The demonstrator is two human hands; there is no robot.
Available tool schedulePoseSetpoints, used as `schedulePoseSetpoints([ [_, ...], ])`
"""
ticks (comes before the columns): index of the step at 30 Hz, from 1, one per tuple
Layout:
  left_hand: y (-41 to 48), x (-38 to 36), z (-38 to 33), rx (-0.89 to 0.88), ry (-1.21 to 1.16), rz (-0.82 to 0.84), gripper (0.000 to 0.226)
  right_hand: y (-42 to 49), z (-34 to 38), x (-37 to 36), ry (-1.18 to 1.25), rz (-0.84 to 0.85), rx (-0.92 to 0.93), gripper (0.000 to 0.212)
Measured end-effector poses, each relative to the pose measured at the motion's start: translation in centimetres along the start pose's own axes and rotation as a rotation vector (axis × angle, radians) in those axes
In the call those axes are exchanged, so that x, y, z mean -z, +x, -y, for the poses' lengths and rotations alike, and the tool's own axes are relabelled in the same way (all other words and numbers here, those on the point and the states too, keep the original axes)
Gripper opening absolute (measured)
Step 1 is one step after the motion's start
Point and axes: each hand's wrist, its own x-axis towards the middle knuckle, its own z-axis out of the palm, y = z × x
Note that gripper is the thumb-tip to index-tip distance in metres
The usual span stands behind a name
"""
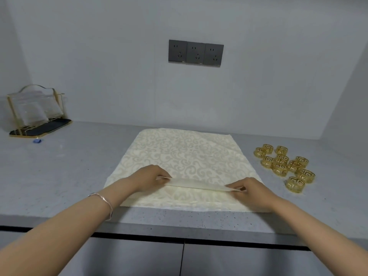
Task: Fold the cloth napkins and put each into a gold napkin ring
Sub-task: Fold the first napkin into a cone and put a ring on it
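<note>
The counter (69, 176) ends just this side of the napkin's near hem, so I have little room to draw the cloth toward me. My left hand (148, 178) pinches one end of a raised pleat (197, 184) and my right hand (250, 189) pinches the other, fingers and thumbs closed on the fabric. The napkin (185, 154) looks light, soft and floppy to me. It won't keep a crease unaided and may slide on the smooth top, so I'd hold each fold at both ends, taut. Beyond my hands it lies flat, reaching almost to the wall. The gold rings (284, 164) cluster to the right, apart from the cloth's edge; they look hard and easily knocked. Leftward there is open counter as far as the rack (35, 114) in the far corner.
</note>
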Motion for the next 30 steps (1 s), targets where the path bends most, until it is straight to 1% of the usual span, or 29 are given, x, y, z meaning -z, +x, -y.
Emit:
schedulePoseSetpoints([
  [1, 0.2, 0.3, 0.7, 0.026, -0.021, 0.002, 0.031, 0.1, -0.3, 0.5, 0.054, 0.008, 0.001, 0.022],
  [3, 0.6, 1.2, 1.8, 0.029, -0.105, 0.023, 0.028, 0.6, -0.5, 1.8, 0.127, 0.017, 0.024, 0.034],
  [4, 0.7, 1.8, 2.0, 0.032, -0.153, 0.054, 0.031, 0.7, -0.4, 2.8, 0.152, 0.045, 0.032, 0.038],
  [6, 1.3, 3.3, 1.9, 0.084, -0.189, 0.153, 0.035, 0.9, 0.1, 4.8, 0.182, 0.187, 0.022, 0.044],
  [7, 1.5, 4.3, 1.7, 0.139, -0.177, 0.247, 0.051, 0.9, 0.3, 5.8, 0.187, 0.296, 0.003, 0.046],
  [8, 1.8, 5.4, 1.5, 0.207, -0.155, 0.342, 0.058, 1.1, 0.5, 6.9, 0.193, 0.412, -0.022, 0.047],
  [9, 2.0, 6.2, 1.2, 0.256, -0.141, 0.458, 0.036, 1.1, 0.5, 7.7, 0.207, 0.527, -0.042, 0.046],
  [10, 2.4, 7.1, 1.0, 0.255, -0.155, 0.577, 0.027, 1.6, 0.4, 8.6, 0.235, 0.637, -0.066, 0.043],
  [11, 3.0, 8.0, 0.8, 0.246, -0.176, 0.668, 0.022, 2.0, 0.4, 9.4, 0.260, 0.726, -0.088, 0.035],
  [12, 3.6, 8.6, 0.9, 0.240, -0.208, 0.710, 0.020, 2.6, 0.3, 10.0, 0.268, 0.765, -0.098, 0.026],
  [13, 4.5, 9.1, 1.1, 0.234, -0.207, 0.702, 0.022, 3.6, -0.1, 10.7, 0.261, 0.748, -0.092, 0.018],
  [14, 5.4, 9.7, 1.2, 0.235, -0.225, 0.659, 0.028, 4.8, -0.5, 11.3, 0.262, 0.689, -0.084, 0.014],
  [15, 6.4, 9.9, 1.6, 0.246, -0.224, 0.598, 0.036, 5.6, -0.7, 11.7, 0.264, 0.596, -0.087, 0.015],
  [16, 7.4, 10.2, 2.1, 0.258, -0.203, 0.518, 0.042, 6.8, -1.0, 11.9, 0.264, 0.503, -0.090, 0.021],
  [18, 10.0, 10.2, 3.7, 0.259, -0.131, 0.346, 0.047, 10.0, -2.0, 11.9, 0.206, 0.343, -0.095, 0.046],
  [19, 11.3, 9.8, 4.9, 0.252, -0.126, 0.276, 0.046, 11.5, -2.5, 11.6, 0.148, 0.278, -0.088, 0.050],
  [20, 12.3, 9.5, 5.9, 0.245, -0.142, 0.209, 0.042, 13.1, -3.1, 11.2, 0.108, 0.232, -0.070, 0.050],
  [22, 14.1, 8.5, 7.7, 0.245, -0.190, 0.060, 0.026, 15.9, -4.7, 10.1, 0.118, 0.178, -0.026, 0.048],
  [24, 15.9, 7.5, 9.2, 0.265, -0.159, -0.084, 0.015, 18.3, -6.2, 8.8, 0.099, 0.108, -0.017, 0.048],
  [26, 18.0, 6.3, 10.6, 0.319, -0.071, -0.178, 0.015, 20.7, -7.7, 7.4, 0.062, 0.036, -0.042, 0.047],
  [28, 19.5, 5.4, 11.5, 0.352, -0.014, -0.233, 0.017, 22.4, -8.7, 6.0, 0.049, -0.030, -0.108, 0.037],
  [30, 20.7, 4.6, 12.2, 0.365, 0.009, -0.268, 0.014, 23.8, -9.4, 5.1, 0.034, -0.079, -0.155, 0.029],
])
